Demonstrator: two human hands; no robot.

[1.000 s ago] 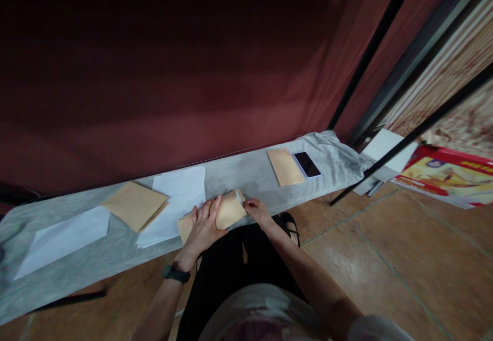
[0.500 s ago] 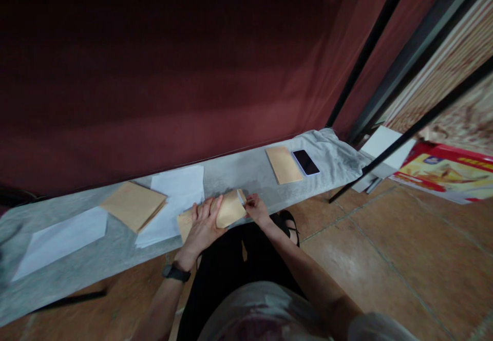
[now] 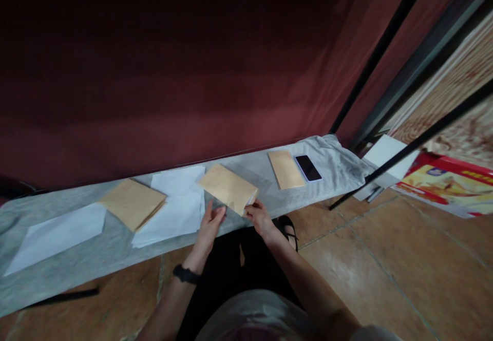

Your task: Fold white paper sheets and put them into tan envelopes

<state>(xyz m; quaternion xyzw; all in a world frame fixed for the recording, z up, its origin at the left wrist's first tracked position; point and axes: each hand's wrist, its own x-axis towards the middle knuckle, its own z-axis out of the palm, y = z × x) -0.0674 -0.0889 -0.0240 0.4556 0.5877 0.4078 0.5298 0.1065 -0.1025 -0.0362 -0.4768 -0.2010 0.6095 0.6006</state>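
A brown paper envelope [image 3: 228, 186] is over the grey cloth-covered bench in front of me, with a strip of white showing at its right end. My right hand [image 3: 259, 216] pinches that end between thumb and fingers. My left hand [image 3: 211, 223] is off the envelope, just below its near edge, thumb and fingers apart and holding nothing. To the left, white paper sheets [image 3: 181, 212] lie partly under a stack of brown envelopes [image 3: 133, 202]. Another brown envelope [image 3: 285, 169] lies to the right, beside a phone [image 3: 308, 168].
A white sheet [image 3: 57, 235] lies on the bench's [image 3: 77, 266] left part. Behind the bench stands a dark red panel [image 3: 215, 99]. Black metal bars [image 3: 427, 148] slant up at the right, near a white box [image 3: 391, 158] and a red and yellow carton [image 3: 450, 179] on the tiled floor.
My left hand has let go of the envelope and drawn back toward me. The envelope has turned, its left end swinging away from me, while my right hand keeps its right end.
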